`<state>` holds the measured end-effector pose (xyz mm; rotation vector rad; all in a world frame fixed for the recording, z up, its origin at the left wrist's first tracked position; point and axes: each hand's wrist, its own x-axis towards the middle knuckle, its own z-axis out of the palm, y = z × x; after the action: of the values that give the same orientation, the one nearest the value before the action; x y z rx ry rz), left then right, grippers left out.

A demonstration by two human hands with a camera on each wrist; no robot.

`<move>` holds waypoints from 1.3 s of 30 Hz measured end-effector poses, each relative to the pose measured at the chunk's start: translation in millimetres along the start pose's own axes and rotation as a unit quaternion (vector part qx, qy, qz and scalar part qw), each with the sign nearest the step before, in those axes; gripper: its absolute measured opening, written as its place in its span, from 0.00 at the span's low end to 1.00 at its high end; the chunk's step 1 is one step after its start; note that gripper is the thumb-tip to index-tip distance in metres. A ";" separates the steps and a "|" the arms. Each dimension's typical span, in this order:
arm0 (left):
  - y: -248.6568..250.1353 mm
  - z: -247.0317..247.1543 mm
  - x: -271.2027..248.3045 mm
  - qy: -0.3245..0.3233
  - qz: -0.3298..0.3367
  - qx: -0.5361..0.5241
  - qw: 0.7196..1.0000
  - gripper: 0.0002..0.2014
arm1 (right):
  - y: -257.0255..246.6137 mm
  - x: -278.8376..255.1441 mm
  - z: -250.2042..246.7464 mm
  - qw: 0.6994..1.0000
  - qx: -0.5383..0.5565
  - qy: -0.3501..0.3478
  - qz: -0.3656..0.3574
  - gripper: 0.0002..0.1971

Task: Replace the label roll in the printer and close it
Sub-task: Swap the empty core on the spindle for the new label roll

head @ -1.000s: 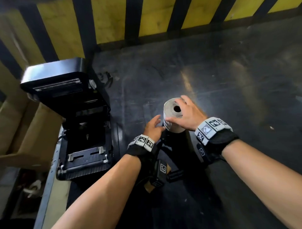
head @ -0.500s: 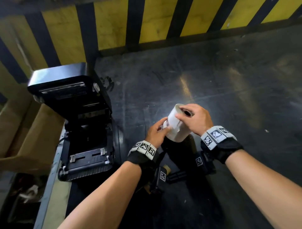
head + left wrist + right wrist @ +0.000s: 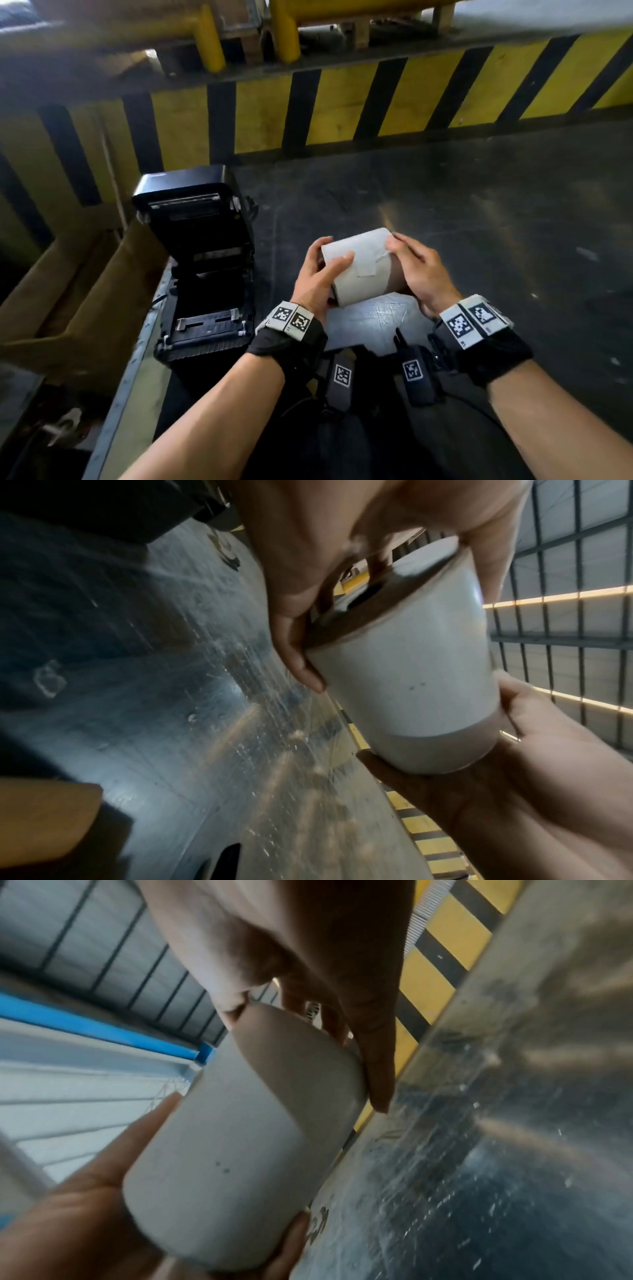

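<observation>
Here, white label roll (image 3: pixel 359 267), loose flap, between both hands

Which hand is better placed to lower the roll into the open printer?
Probably the left hand: it grips the label roll on the side nearer the open printer, which stands to the left.

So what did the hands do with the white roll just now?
The label roll came up off the dark floor, where it stood on end, and was tipped onto its side. The left hand, which only touched it before, now grips one end, and the right hand has moved from the top to the other end, its fingers at the loose label edge. The printer stayed open and empty.
</observation>
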<state>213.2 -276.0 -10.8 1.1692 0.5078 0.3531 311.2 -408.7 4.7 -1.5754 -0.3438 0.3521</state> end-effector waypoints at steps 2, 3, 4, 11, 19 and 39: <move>5.4 -3.1 -5.5 0.007 0.017 0.026 0.999 0.24 | -3.8 -4.4 -3.6 0.992 -0.098 0.001 -0.078 0.12; 6.5 -5.3 -7.1 0.010 0.025 0.039 0.999 0.25 | -7.1 -7.3 -5.0 0.984 -0.137 -0.002 -0.112 0.13; 7.4 -7.2 -8.6 0.014 0.029 0.050 0.998 0.27 | -10.2 -9.8 -6.0 0.975 -0.170 -0.007 -0.144 0.13; 7.4 -12.7 -15.7 0.019 0.057 0.104 0.993 0.28 | -13.7 -19.6 -1.3 0.932 -0.282 -0.085 -0.214 0.10; -4.3 -21.2 -19.5 0.030 0.035 0.127 0.991 0.28 | -5.7 -22.7 4.6 0.943 -0.275 -0.092 -0.164 0.04; -10.6 -39.8 -16.9 0.048 -0.002 0.177 0.983 0.19 | 7.0 -24.9 28.9 0.893 -0.396 -0.135 -0.168 0.08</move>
<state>177.2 -257.5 -29.3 1.4999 0.6750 0.3252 276.4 -393.5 -3.0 -2.2134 -1.0655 0.1585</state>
